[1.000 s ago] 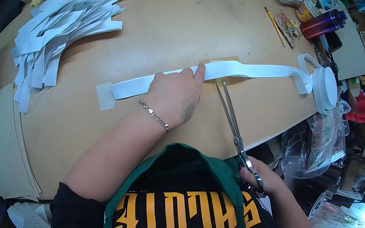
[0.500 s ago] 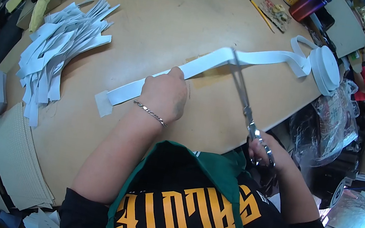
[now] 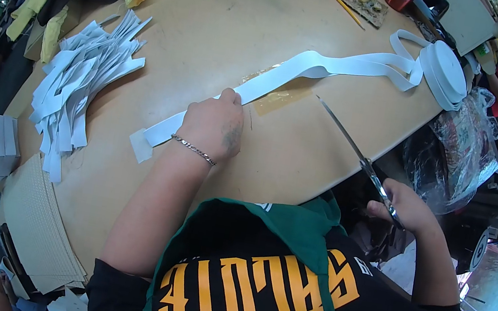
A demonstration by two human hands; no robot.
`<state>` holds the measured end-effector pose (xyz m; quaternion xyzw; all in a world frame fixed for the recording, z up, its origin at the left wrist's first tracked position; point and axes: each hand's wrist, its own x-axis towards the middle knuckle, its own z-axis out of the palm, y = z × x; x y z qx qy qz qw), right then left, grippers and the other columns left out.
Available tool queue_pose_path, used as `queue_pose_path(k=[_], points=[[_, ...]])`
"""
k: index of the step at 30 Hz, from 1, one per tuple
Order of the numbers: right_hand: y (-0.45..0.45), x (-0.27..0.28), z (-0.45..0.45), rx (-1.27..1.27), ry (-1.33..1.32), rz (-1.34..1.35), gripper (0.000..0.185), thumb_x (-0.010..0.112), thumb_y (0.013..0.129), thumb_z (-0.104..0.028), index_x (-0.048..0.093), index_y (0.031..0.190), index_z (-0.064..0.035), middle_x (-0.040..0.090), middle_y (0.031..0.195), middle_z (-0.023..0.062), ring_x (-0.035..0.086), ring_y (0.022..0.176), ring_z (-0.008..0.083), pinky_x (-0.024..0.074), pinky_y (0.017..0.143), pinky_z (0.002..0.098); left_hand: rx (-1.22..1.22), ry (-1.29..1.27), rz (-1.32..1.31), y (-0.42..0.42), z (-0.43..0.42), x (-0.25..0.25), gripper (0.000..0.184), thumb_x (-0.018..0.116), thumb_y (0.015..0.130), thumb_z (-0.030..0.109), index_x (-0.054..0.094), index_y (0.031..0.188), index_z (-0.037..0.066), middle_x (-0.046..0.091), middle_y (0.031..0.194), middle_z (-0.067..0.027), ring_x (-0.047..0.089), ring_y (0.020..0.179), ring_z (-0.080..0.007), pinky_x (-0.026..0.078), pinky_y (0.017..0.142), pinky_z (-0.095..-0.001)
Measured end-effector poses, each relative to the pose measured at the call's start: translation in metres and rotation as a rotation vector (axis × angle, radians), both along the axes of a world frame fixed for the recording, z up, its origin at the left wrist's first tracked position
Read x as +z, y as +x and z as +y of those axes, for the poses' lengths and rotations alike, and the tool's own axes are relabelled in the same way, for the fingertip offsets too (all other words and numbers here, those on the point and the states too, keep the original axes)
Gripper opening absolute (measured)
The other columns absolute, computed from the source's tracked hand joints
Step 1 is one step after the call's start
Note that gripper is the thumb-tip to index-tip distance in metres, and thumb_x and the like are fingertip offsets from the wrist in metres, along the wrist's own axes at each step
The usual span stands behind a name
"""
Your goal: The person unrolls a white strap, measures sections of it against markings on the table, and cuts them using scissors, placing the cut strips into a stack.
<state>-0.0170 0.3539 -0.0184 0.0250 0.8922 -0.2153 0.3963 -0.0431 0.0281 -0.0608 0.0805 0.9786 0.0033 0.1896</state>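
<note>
In the middle of the frame, the left hand has its grip pinching the white strip on the surface, probably to keep it steady. At right, the right hand has its grip wrapped round the scissors, held apart from the strip, perhaps to keep the blades clear.

My bare left hand is lying knuckles-up and curled past my outstretched left forearm, while my bare right hand is gripping, my right arm bent.
</note>
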Motion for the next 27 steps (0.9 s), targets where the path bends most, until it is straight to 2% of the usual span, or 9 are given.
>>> queue_pose_path(k=[5, 8, 11, 18, 21, 24, 27], points=[[-0.015, -0.021, -0.034, 0.099, -0.178, 0.005, 0.058, 0.066, 0.072, -0.056, 0.056, 0.081, 0.0002, 0.057, 0.070, 0.0109, 0.054, 0.068, 0.0172, 0.0444, 0.064, 0.0299, -0.005, -0.006, 0.018, 0.000, 0.000, -0.001, 0.043, 0.056, 0.072, 0.014, 0.047, 0.111, -0.001, 0.052, 0.102, -0.0157, 0.061, 0.082, -0.0313, 0.051, 0.073, -0.0403], [-0.029, -0.026, -0.058, 0.207, -0.123, -0.005, 0.065, 0.060, 0.073, -0.063, 0.057, 0.083, 0.0013, 0.058, 0.071, 0.0114, 0.056, 0.068, 0.0191, 0.0452, 0.064, 0.0300, 0.004, -0.009, 0.021, 0.001, 0.001, -0.003, 0.040, 0.055, 0.073, 0.014, 0.048, 0.109, -0.001, 0.052, 0.102, -0.0157, 0.061, 0.082, -0.0314, 0.051, 0.073, -0.0405], [-0.027, -0.028, -0.061, 0.231, -0.304, -0.032, 0.069, 0.056, 0.073, -0.067, 0.057, 0.081, 0.0015, 0.059, 0.072, 0.0129, 0.058, 0.069, 0.0212, 0.0457, 0.063, 0.0309, 0.025, -0.004, 0.015, 0.001, 0.001, -0.004, 0.038, 0.054, 0.073, 0.014, 0.048, 0.108, 0.000, 0.052, 0.103, -0.0154, 0.061, 0.082, -0.0312, 0.051, 0.073, -0.0405], [-0.003, -0.040, -0.065, 0.226, -0.328, -0.134, 0.075, 0.050, 0.075, -0.070, 0.060, 0.092, 0.0025, 0.061, 0.077, 0.0142, 0.059, 0.073, 0.0221, 0.0472, 0.066, 0.0310, 0.011, 0.000, -0.006, 0.001, 0.000, -0.001, 0.039, 0.055, 0.074, 0.015, 0.048, 0.109, 0.000, 0.052, 0.103, -0.0145, 0.061, 0.084, -0.0304, 0.051, 0.073, -0.0404], [-0.002, -0.041, -0.082, 0.178, -0.352, -0.175, 0.077, 0.048, 0.075, -0.071, 0.061, 0.089, 0.0028, 0.060, 0.073, 0.0133, 0.059, 0.069, 0.0216, 0.0473, 0.063, 0.0304, 0.018, 0.001, 0.003, 0.002, 0.000, -0.002, 0.041, 0.056, 0.073, 0.016, 0.048, 0.110, 0.000, 0.052, 0.102, -0.0145, 0.061, 0.083, -0.0301, 0.051, 0.073, -0.0400], [-0.002, -0.045, -0.099, 0.072, -0.343, -0.220, 0.056, 0.052, 0.080, -0.061, 0.052, 0.077, -0.0052, 0.049, 0.061, 0.0017, 0.049, 0.054, 0.0104, 0.0404, 0.050, 0.0241, 0.016, -0.011, -0.002, 0.002, 0.001, -0.001, 0.042, 0.056, 0.073, 0.016, 0.048, 0.111, -0.001, 0.052, 0.102, -0.0144, 0.061, 0.083, -0.0300, 0.051, 0.073, -0.0399], [0.000, -0.044, -0.104, -0.087, -0.380, -0.181, 0.058, 0.050, 0.079, -0.066, 0.049, 0.071, -0.0083, 0.047, 0.058, 0.0010, 0.048, 0.050, 0.0103, 0.0398, 0.047, 0.0233, 0.014, 0.004, 0.024, 0.002, 0.000, -0.005, 0.042, 0.056, 0.073, 0.015, 0.048, 0.110, -0.001, 0.052, 0.102, -0.0147, 0.061, 0.083, -0.0301, 0.051, 0.073, -0.0401]])
